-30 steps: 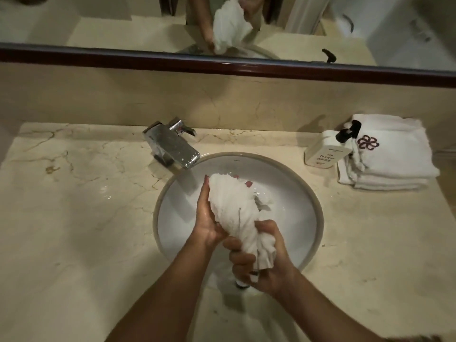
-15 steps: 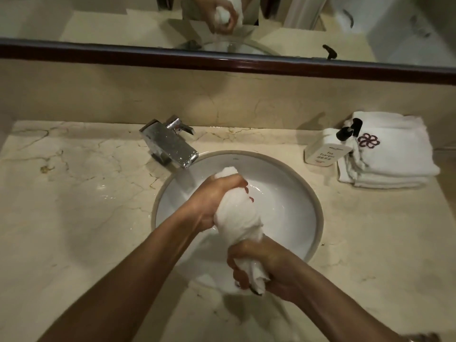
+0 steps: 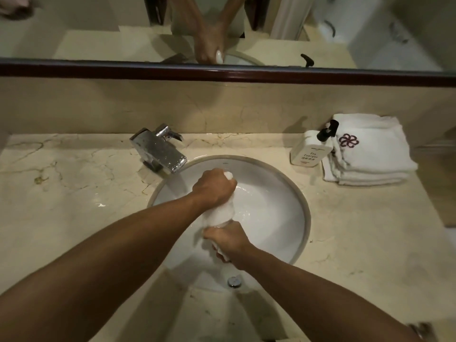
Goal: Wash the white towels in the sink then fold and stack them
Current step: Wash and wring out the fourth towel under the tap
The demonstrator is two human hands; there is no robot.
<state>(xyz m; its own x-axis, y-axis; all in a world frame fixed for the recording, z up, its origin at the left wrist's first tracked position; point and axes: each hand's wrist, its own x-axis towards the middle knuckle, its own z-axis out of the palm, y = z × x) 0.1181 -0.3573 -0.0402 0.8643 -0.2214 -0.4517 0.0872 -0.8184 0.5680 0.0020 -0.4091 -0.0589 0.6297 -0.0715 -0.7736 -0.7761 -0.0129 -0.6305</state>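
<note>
1. Over the round white sink, the left hand grips the far end of a twisted white towel.
2. The right hand grips its near end, closer to the sink's drain.
3. A chrome faucet stands at the sink's far-left rim.
4. Right of the sink sit a soap bottle and folded towels, apparently touching.
</note>
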